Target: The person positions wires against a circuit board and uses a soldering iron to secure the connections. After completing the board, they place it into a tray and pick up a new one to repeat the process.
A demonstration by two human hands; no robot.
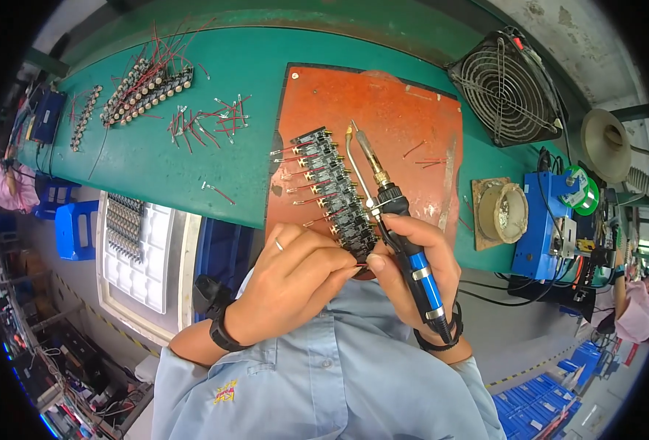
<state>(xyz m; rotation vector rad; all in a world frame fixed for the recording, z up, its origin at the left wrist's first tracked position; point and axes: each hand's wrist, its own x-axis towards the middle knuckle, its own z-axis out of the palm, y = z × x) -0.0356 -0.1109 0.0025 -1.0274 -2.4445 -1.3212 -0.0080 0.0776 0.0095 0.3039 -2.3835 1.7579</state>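
Left hand (291, 271): fingers bent and drawn together, fingertips at the near end of the board strip (335, 192); whether they grip it or a wire, I cannot tell.
Right hand (431, 253): gripping the soldering iron (425, 284) by its blue and black handle.
Iron tip: pointing away from the person, over the orange mat (405, 194), to the right of the strip; a thin curved tube runs alongside.
Board strip: black, lying lengthwise on the mat, red wires sticking out on its left, brass-coloured parts along its right.
Mat: on the green counter (254, 172), a few loose wires (431, 161) on its right half.
Counter, left: scattered short wires (191, 128), then a heap of wired boards (148, 93).
Counter, right: black fan (504, 88), round dish (489, 213), blue box (533, 220), green spool (581, 192).
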